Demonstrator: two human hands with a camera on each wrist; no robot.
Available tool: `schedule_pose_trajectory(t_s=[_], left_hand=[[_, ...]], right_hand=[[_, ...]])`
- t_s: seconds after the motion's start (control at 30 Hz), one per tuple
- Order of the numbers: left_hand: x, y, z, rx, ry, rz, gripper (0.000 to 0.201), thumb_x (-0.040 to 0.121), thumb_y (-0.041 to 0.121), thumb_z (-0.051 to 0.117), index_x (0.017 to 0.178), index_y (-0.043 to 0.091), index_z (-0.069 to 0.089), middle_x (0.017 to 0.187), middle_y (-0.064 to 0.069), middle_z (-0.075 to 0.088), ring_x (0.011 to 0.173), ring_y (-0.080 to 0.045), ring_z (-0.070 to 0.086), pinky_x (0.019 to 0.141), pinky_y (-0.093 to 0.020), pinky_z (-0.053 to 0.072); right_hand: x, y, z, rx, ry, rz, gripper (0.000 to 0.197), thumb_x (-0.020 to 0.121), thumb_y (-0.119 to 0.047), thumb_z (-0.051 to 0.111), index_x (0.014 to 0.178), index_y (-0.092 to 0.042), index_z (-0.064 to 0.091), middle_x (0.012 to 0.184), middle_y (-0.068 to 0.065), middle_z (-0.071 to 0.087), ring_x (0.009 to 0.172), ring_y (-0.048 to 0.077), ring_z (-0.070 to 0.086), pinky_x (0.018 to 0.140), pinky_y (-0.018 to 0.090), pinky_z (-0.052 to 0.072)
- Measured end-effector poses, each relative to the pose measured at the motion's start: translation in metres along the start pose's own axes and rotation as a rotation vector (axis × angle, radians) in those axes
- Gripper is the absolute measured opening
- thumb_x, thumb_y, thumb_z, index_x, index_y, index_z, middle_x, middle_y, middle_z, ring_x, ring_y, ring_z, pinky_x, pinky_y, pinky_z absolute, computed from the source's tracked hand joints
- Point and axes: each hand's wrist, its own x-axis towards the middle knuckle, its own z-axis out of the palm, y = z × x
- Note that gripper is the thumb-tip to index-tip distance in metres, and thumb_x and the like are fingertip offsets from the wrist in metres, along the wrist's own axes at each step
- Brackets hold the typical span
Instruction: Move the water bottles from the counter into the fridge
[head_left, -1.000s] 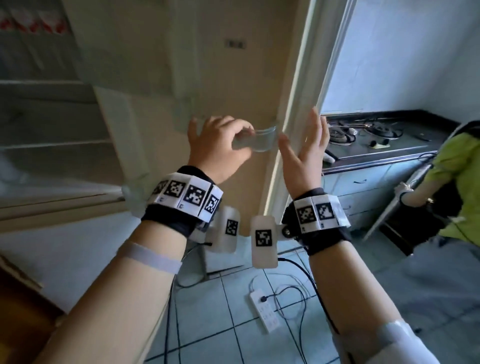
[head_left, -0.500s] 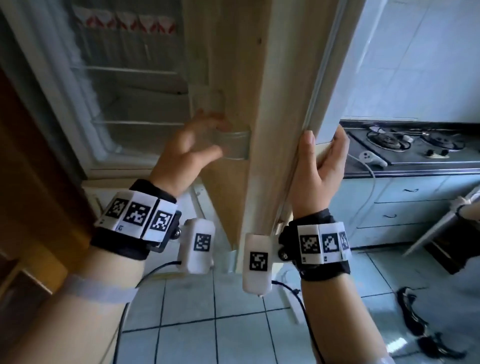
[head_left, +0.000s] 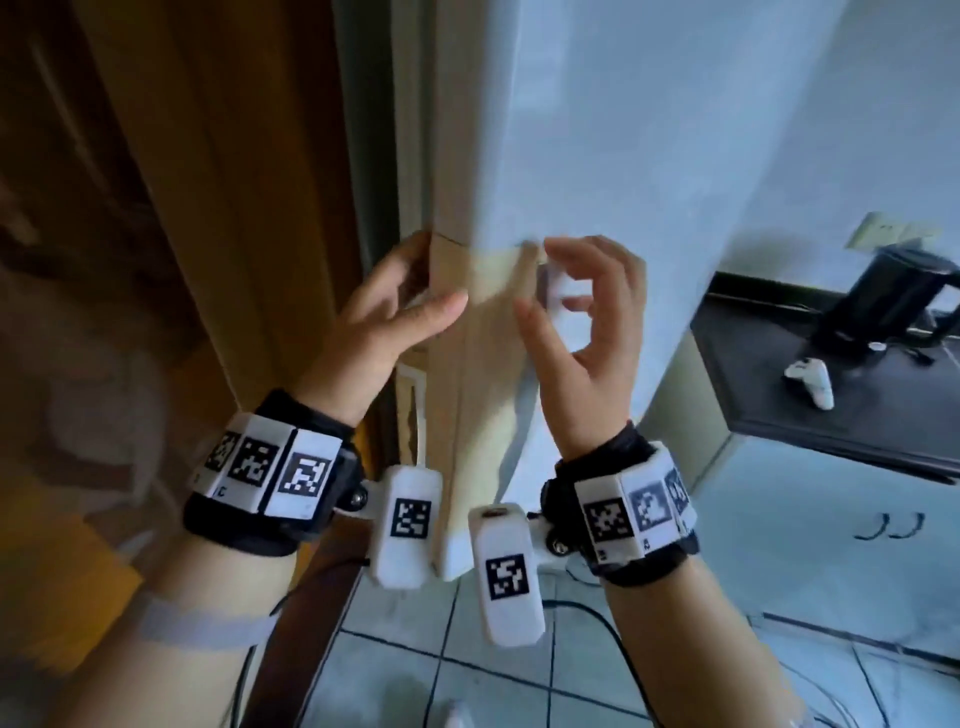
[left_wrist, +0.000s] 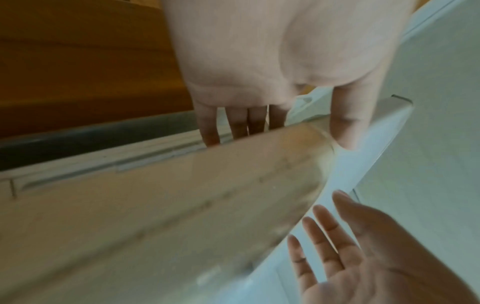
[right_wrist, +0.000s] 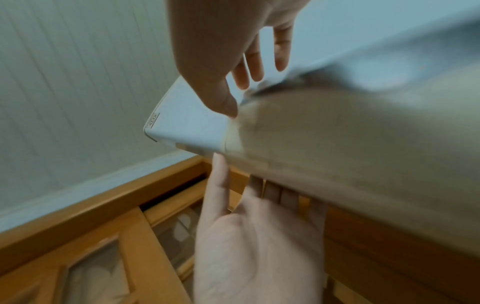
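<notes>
No water bottle shows in any view. The pale fridge door (head_left: 571, 156) stands almost closed in front of me, blurred in the wrist views (left_wrist: 182, 205). My left hand (head_left: 436, 275) straddles the door's left edge. Its fingers (left_wrist: 241, 127) reach straight behind the edge and the thumb lies straight on the front face. My right hand (head_left: 550, 280) hovers just in front of the door face, fingers loosely bent and holding nothing. In the right wrist view my right hand (right_wrist: 246, 92) is by the door's top corner, with the left hand (right_wrist: 246, 185) below.
A wooden cabinet (head_left: 208, 208) stands close on the left. To the right is a black counter (head_left: 831, 431) with a black kettle (head_left: 893, 296) and a small white gadget (head_left: 810, 382). Cables (head_left: 623, 675) lie on the tiled floor below.
The fridge door has swung from open to almost closed, hiding the shelves and the clear container my left hand touched. My right hand has left the door's edge.
</notes>
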Motion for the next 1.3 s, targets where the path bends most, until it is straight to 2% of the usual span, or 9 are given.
schedule_pose_trajectory(t_s=[0.07, 0.2, 0.3, 0.4, 0.53, 0.73, 1.03, 1.2, 1.3], left_hand=[[0.026, -0.016, -0.022, 0.005, 0.125, -0.003, 0.081, 0.064, 0.040, 0.074, 0.136, 0.020, 0.042, 0.129, 0.001, 0.061, 0.120, -0.011, 0.056, 0.099, -0.030, 0.044], [0.092, -0.045, -0.059, -0.063, 0.403, -0.012, 0.062, 0.073, 0.008, 0.066, 0.131, 0.014, 0.044, 0.103, 0.012, 0.062, 0.083, 0.012, 0.064, 0.071, -0.008, 0.047], [0.142, -0.067, -0.085, 0.025, 0.439, -0.072, 0.076, 0.067, 0.019, 0.075, 0.135, 0.020, 0.043, 0.116, 0.005, 0.066, 0.099, 0.000, 0.064, 0.080, -0.015, 0.048], [0.195, -0.090, -0.101, 0.116, 0.482, -0.124, 0.080, 0.069, 0.020, 0.076, 0.138, 0.024, 0.036, 0.123, 0.004, 0.061, 0.107, -0.004, 0.061, 0.092, -0.020, 0.048], [0.257, -0.114, -0.115, 0.248, 0.465, -0.176, 0.098, 0.064, 0.030, 0.074, 0.144, 0.022, 0.018, 0.144, -0.006, 0.035, 0.132, -0.021, 0.040, 0.114, -0.041, 0.030], [0.320, -0.132, -0.128, 0.388, 0.470, -0.294, 0.091, 0.078, 0.020, 0.070, 0.147, 0.014, 0.012, 0.152, -0.014, 0.014, 0.140, -0.025, 0.024, 0.105, -0.023, 0.022], [0.340, -0.134, -0.130, 0.449, 0.405, -0.304, 0.091, 0.078, 0.023, 0.070, 0.147, 0.009, 0.013, 0.151, -0.015, 0.020, 0.136, -0.031, 0.033, 0.110, -0.034, 0.027], [0.340, -0.132, -0.129, 0.480, 0.378, -0.339, 0.094, 0.079, 0.027, 0.068, 0.147, 0.008, 0.006, 0.154, -0.015, 0.012, 0.140, -0.032, 0.025, 0.112, -0.038, 0.026], [0.338, -0.128, -0.126, 0.516, 0.390, -0.326, 0.092, 0.080, 0.027, 0.067, 0.147, 0.007, 0.007, 0.155, -0.015, 0.011, 0.140, -0.032, 0.025, 0.110, -0.037, 0.027]], right_hand=[[0.026, 0.035, 0.029, -0.033, -0.004, -0.056, 0.036, 0.075, -0.014, 0.065, 0.110, -0.010, 0.059, 0.123, -0.001, 0.046, 0.120, 0.019, 0.045, 0.098, 0.039, 0.044], [0.086, 0.102, 0.078, -0.224, 0.014, -0.130, 0.054, 0.074, -0.027, 0.065, 0.125, -0.011, 0.053, 0.147, 0.022, 0.032, 0.139, 0.030, 0.029, 0.114, 0.045, 0.024], [0.120, 0.133, 0.109, -0.337, 0.029, 0.072, 0.071, 0.072, -0.040, 0.070, 0.136, -0.031, 0.040, 0.158, 0.012, 0.013, 0.146, 0.025, 0.005, 0.116, 0.049, 0.001], [0.142, 0.163, 0.135, -0.415, 0.041, 0.097, 0.077, 0.072, -0.045, 0.069, 0.139, -0.037, 0.032, 0.160, 0.009, 0.008, 0.146, 0.022, 0.001, 0.114, 0.046, -0.003], [0.161, 0.201, 0.153, -0.638, 0.021, 0.057, 0.075, 0.075, -0.039, 0.065, 0.140, -0.044, 0.026, 0.159, 0.005, 0.012, 0.145, 0.019, 0.006, 0.113, 0.037, -0.002], [0.181, 0.239, 0.156, -0.930, -0.068, -0.046, 0.090, 0.068, -0.023, 0.075, 0.141, -0.040, 0.025, 0.158, 0.005, 0.019, 0.144, 0.022, 0.015, 0.111, 0.036, 0.003], [0.189, 0.254, 0.161, -1.043, -0.054, -0.062, 0.096, 0.066, -0.021, 0.078, 0.142, -0.040, 0.023, 0.158, 0.004, 0.020, 0.144, 0.025, 0.017, 0.111, 0.039, 0.005], [0.196, 0.228, 0.151, -0.909, -0.161, 0.017, 0.070, 0.071, -0.023, 0.073, 0.134, -0.032, 0.044, 0.156, 0.007, 0.026, 0.141, 0.033, 0.024, 0.107, 0.050, 0.026], [0.217, 0.189, 0.131, -0.366, -0.104, 0.027, 0.040, 0.073, -0.021, 0.069, 0.113, -0.018, 0.062, 0.122, 0.010, 0.060, 0.104, 0.023, 0.058, 0.087, 0.041, 0.049]])
